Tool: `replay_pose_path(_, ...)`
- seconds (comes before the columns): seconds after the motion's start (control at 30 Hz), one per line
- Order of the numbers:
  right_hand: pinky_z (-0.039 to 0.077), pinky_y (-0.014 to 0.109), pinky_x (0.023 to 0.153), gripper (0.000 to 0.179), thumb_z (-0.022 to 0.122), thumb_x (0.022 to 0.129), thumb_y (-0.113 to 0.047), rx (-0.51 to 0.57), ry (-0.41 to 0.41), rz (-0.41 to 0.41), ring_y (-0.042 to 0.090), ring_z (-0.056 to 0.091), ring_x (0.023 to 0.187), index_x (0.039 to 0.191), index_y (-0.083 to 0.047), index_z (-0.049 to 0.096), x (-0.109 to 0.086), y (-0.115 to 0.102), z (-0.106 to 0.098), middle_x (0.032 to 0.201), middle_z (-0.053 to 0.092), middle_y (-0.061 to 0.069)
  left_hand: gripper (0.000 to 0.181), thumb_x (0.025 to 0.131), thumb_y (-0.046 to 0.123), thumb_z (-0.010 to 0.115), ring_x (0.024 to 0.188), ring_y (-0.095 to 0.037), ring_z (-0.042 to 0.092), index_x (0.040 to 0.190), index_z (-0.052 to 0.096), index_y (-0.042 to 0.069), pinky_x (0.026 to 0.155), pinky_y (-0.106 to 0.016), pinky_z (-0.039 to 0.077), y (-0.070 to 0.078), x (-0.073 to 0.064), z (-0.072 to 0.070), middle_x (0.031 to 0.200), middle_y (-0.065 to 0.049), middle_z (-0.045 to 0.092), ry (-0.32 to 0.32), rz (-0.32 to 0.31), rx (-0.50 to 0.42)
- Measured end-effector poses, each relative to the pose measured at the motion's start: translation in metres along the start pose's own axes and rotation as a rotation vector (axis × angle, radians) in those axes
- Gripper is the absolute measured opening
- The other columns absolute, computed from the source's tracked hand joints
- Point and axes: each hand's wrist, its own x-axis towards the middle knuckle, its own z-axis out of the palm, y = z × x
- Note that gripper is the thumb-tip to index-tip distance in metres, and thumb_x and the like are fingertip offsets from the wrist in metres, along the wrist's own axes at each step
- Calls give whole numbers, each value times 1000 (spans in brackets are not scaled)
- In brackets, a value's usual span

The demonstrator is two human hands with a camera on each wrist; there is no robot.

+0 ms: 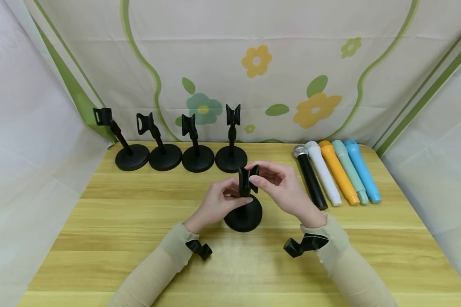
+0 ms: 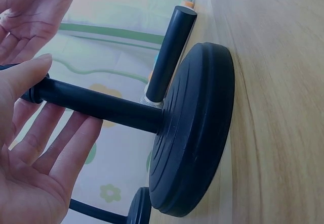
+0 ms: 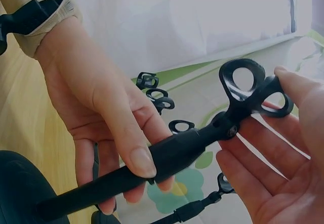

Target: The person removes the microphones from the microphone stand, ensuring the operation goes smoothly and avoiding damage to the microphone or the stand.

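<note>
A black desktop microphone stand [image 1: 243, 221] with a round base stands on the table between the two hands. My left hand [image 1: 216, 200] grips its pole just below the thick collar, thumb on one side and fingers on the other, as the left wrist view shows. At the top, my right hand [image 1: 282, 187] pinches the two-armed microphone clip [image 3: 243, 80], thumb on one arm's ring and fingers behind. Seen in the right wrist view, the clip's two looped arms spread apart in a V above the hinge. No microphone sits in the clip.
Several similar black stands [image 1: 197, 158] line the table's back edge at left. To the right, several microphones lie side by side: a black one with a silver head [image 1: 311, 181], a white one [image 1: 324, 175], an orange one [image 1: 339, 172], and green and blue ones [image 1: 363, 172]. A patterned curtain [image 1: 223, 55] hangs behind.
</note>
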Motion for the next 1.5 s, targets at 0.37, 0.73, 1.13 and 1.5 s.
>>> replay_pose_path(0.37,59,32,80,21,69,99,-8,-7,53,-1,25,70,90,120,-6,71,0,2,6,102,72,8,19,89,11,81,91,-18,71,106,72,13,82,-48,59,-1,1,-1,104,1,72,-3,8,-8)
replay_pose_path(0.73,60,32,78,22,70,99,-9,-3,123,-10,25,70,89,120,-4,72,-5,2,13,102,73,8,18,90,13,81,90,-18,70,106,72,13,82,-43,60,0,2,-2,102,3,72,-9,11,6)
replay_pose_path(1.13,59,32,79,23,69,99,-10,20,50,-6,26,71,91,122,-5,71,0,4,5,105,73,10,19,90,12,81,90,-18,70,107,72,12,83,-45,59,0,2,-3,102,3,71,-9,2,1)
replay_pose_path(1.5,58,34,85,25,69,99,-9,9,1,33,26,71,98,124,-6,71,-3,3,-1,109,73,8,20,89,11,82,89,-19,70,107,72,14,81,-46,60,-2,0,-1,102,2,72,-9,10,-14)
